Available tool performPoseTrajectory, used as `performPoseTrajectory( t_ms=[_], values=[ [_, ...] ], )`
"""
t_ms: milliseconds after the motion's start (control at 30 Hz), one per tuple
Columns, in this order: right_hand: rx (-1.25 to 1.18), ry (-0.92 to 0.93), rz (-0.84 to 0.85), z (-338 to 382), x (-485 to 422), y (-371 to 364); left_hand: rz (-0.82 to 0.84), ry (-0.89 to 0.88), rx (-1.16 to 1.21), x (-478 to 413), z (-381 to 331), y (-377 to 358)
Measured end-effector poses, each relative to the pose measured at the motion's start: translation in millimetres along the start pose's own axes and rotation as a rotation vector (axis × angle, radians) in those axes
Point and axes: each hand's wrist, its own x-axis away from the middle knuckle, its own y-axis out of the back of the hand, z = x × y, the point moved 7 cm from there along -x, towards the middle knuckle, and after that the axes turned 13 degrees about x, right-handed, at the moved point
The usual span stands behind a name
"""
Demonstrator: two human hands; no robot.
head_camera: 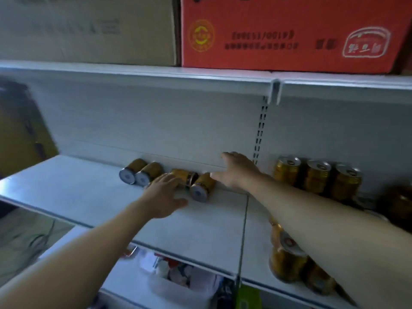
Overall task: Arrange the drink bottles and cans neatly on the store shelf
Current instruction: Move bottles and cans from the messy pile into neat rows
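Note:
Several gold cans lie on their sides at the back of the white shelf (89, 192). Two of them (140, 172) lie side by side at the left, their silver ends facing me. Another lying can (184, 175) sits just beyond the fingers of my left hand (163, 197), which is spread open over the shelf. A further lying can (201, 186) rests between my hands. My right hand (236, 170) reaches with straight fingers just right of that can, near the back wall. Neither hand holds anything.
Three gold cans (316, 177) stand upright at the back right, and more cans (287, 257) stand under my right forearm. An orange carton (287, 32) and a brown carton (89, 30) sit on the shelf above. A lower shelf holds packaged goods (178, 277).

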Motion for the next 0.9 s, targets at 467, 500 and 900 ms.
performPoseTrajectory(
  t_ms=[467, 500, 900],
  values=[
    [-0.125, -0.102, 0.187, 160, -55, -76, 0.083, 0.185, 0.032, 11, 184, 68],
    [-0.126, -0.107, 0.194, 163, -61, -79, 0.088, 0.188, 0.034, 5, 190, 67],
    [-0.08, -0.229, 0.221, 180, -103, -126, 0.033, 0.231, 0.23, -96, 252, 61]
  ],
)
